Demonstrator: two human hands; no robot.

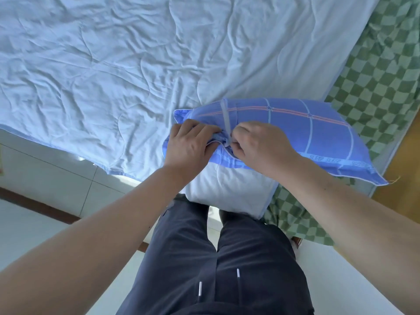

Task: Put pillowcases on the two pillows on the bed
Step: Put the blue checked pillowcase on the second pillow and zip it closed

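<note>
A pale blue quilt (113,64) covers the bed. At its near edge lies a pillow in a blue checked pillowcase (306,133), its border woven with "SLEEP". The left hand (191,144) grips the bunched opening; the right hand (261,144) pinches a white tie (226,119).

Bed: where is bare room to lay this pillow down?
Free: the wrinkled pale blue quilt, left of and beyond the blue checked pillow. Crowded: the near corner, where both hands work above the white pillow. The green checked sheet strip is narrow.
</note>
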